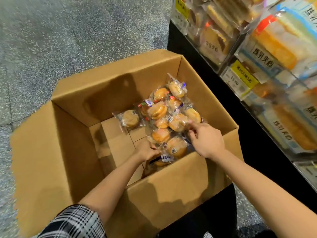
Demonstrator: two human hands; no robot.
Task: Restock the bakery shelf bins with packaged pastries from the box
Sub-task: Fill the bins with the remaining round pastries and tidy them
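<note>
An open cardboard box (89,100) stands on the floor with several clear-wrapped round pastries (157,109) piled in its right half. One packet (131,119) lies apart to the left of the pile. My left hand (145,151) reaches into the box and grips the near edge of the pile, fingers curled round a packet (161,136). My right hand (205,140) is over the pile's right side, fingertips pinching the wrapper of a packet (177,123).
Clear shelf bins (267,54) full of packaged sandwich cakes rise at the right, with yellow price tags (242,78). The black shelf base (197,66) stands close beside the box. Speckled grey floor (68,31) lies left and behind. The box flaps spread outward.
</note>
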